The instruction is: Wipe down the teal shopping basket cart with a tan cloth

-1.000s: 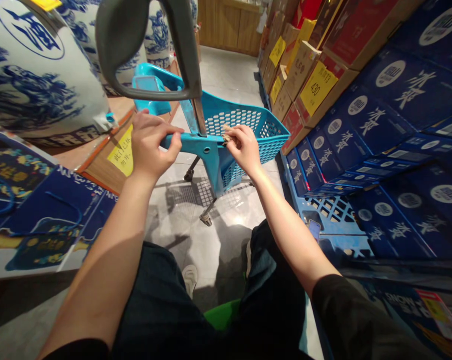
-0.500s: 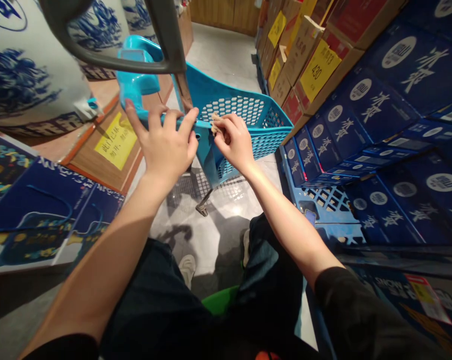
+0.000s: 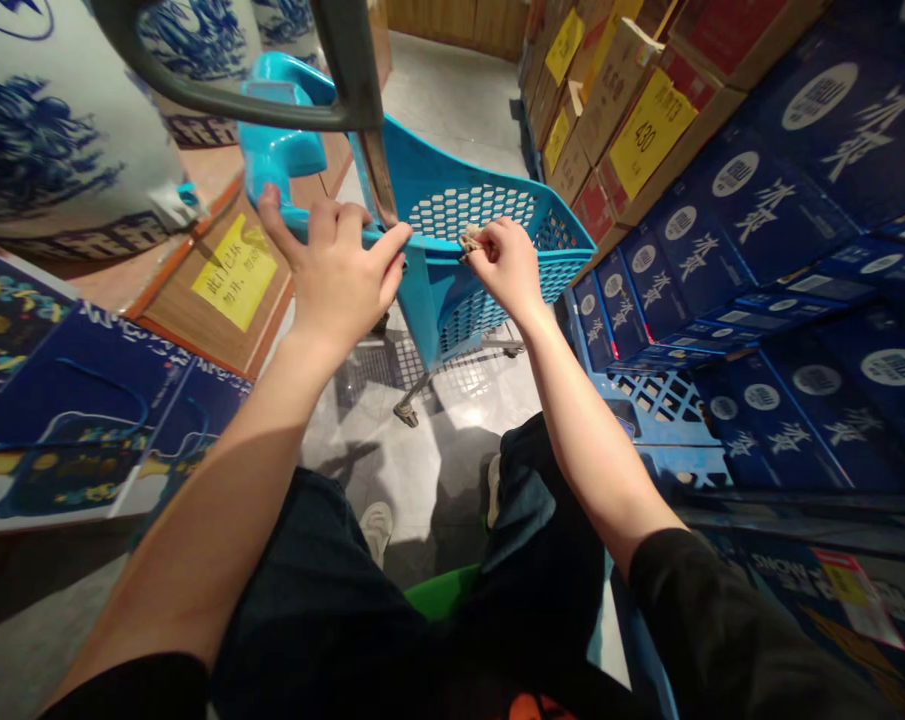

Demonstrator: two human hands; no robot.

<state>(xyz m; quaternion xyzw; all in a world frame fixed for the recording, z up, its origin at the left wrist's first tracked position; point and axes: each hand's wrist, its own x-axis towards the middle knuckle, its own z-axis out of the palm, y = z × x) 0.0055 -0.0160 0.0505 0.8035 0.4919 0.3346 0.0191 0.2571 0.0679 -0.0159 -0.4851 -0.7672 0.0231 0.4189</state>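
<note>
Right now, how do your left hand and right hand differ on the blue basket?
The left hand lies spread over the blue basket rim, fingers apart, while the right hand pinches a small tan scrap. The left hand sits beside the grey handle; the right hand is farther along, before the perforated basket wall. Both hands are at the same rim.
</note>
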